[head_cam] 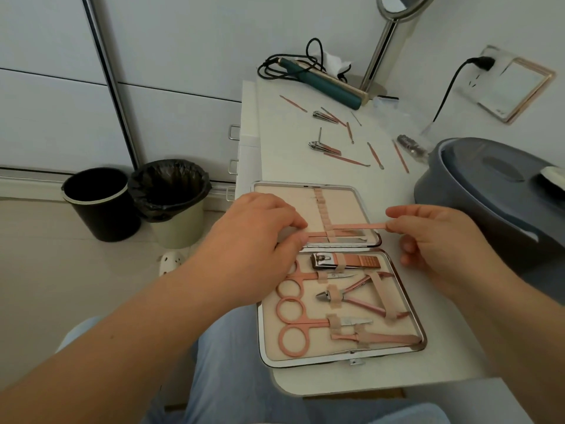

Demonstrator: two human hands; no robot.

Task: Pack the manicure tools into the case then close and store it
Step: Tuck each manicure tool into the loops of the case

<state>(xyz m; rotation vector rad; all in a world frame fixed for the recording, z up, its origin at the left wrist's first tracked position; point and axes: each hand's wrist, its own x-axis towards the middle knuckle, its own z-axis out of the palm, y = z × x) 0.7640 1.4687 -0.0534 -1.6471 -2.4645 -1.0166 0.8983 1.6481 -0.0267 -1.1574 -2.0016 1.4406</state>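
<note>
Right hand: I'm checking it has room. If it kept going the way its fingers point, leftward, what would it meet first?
Probably the left hand: the right hand pinches a pink flat nail file aimed at it, over the beige open case.

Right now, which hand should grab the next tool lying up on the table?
Probably the right hand. It only pinches the tip of the nail file, and loose tools such as the pink stick lie closest to its side. The left hand holds the case loops.

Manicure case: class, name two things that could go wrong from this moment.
1. The pink file, pinched by the right hand, may miss the elastic loops that the left hand steadies.
2. Loose tools farther back could be forgotten before the case is closed.
</note>
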